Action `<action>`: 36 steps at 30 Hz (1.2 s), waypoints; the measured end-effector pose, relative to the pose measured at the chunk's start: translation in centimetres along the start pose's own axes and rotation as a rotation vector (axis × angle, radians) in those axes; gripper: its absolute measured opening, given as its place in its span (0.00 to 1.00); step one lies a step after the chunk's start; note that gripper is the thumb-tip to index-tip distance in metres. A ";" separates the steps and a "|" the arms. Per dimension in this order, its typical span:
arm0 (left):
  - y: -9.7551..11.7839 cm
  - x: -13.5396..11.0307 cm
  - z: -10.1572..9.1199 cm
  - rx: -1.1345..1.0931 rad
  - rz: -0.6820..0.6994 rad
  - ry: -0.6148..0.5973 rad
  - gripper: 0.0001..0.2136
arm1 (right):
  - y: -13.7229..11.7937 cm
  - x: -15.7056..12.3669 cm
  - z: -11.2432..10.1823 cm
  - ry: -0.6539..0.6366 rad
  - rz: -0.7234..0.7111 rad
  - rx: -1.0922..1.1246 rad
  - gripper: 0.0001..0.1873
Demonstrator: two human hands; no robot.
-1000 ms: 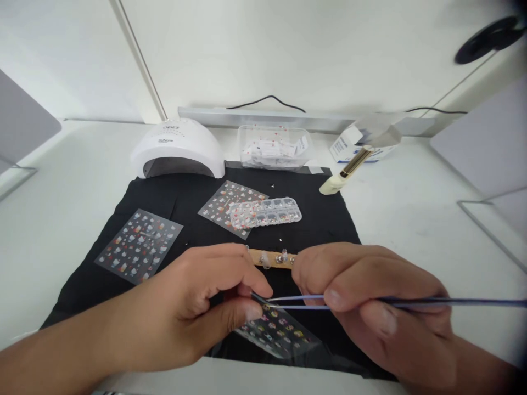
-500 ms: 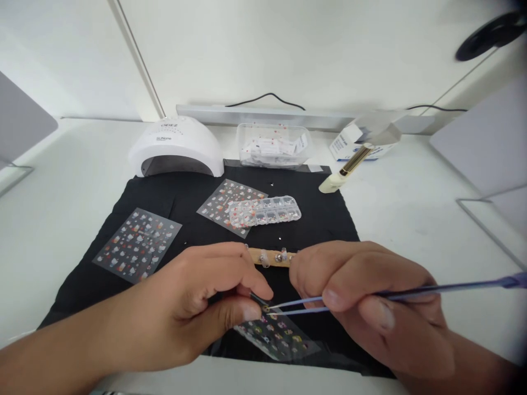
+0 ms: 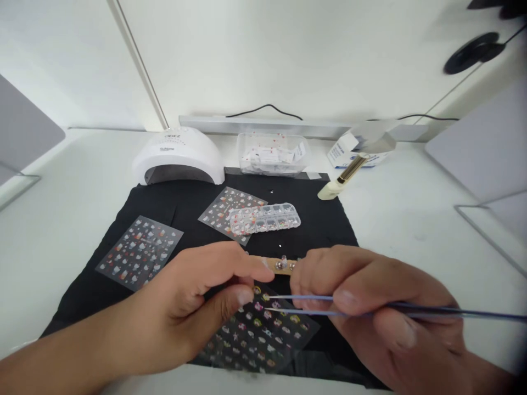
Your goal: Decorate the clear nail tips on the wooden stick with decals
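Observation:
My right hand (image 3: 370,307) is closed around a pair of purple-blue tweezers (image 3: 300,311), whose pointed tips are apart over a clear sheet of small colourful stickers (image 3: 263,329). At the upper left of that sheet is my left hand (image 3: 209,291), its thumb and index finger separated with nothing visible between them. Its other fingers are mostly hidden. Just beyond both hands lies a wooden strip (image 3: 270,265) carrying clear nail tips and round metal pieces; the hands cover its ends.
A black cloth (image 3: 185,203) covers the table's middle. On it lie two more sticker sheets (image 3: 140,252) and a compartmented rhinestone case (image 3: 265,218). Around its far edge stand a white nail lamp (image 3: 179,156), a plastic tub (image 3: 274,153), a gold-capped bottle (image 3: 343,178) and an open carton (image 3: 362,151).
My left thumb and index finger have parted from the sticker sheet's corner, and the sheet now lies flatter. The tweezers' tips have spread wider. The view has tilted slightly.

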State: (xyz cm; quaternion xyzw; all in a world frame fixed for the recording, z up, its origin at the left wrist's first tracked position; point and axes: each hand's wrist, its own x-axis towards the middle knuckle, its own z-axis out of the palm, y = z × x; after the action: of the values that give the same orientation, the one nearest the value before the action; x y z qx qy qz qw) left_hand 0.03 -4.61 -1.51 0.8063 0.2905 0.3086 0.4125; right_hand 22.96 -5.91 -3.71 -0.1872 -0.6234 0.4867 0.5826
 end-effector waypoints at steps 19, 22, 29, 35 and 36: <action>-0.5 0.0 1.4 -0.198 -0.136 0.381 0.10 | 1.0 0.0 1.7 0.048 -0.177 -0.051 0.13; -0.4 0.0 1.6 -0.260 -0.143 0.357 0.11 | 1.0 0.0 1.6 0.053 -0.196 -0.081 0.13; 0.1 -0.3 1.5 -0.150 -0.234 0.231 0.06 | 0.6 -1.0 0.8 0.044 -0.157 -0.170 0.14; 0.1 -0.5 1.8 -0.143 -0.258 0.233 0.09 | 0.6 -1.3 1.1 0.097 -0.170 -0.220 0.13; 0.1 -0.6 1.8 -0.139 -0.250 0.228 0.09 | 0.6 -1.3 1.1 0.107 -0.159 -0.211 0.13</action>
State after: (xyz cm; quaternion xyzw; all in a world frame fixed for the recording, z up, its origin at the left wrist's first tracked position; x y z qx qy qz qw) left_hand 1.04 -5.96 -2.38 0.6934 0.4114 0.3634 0.4668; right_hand 22.07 -7.10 -4.75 -0.2233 -0.6522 0.3602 0.6286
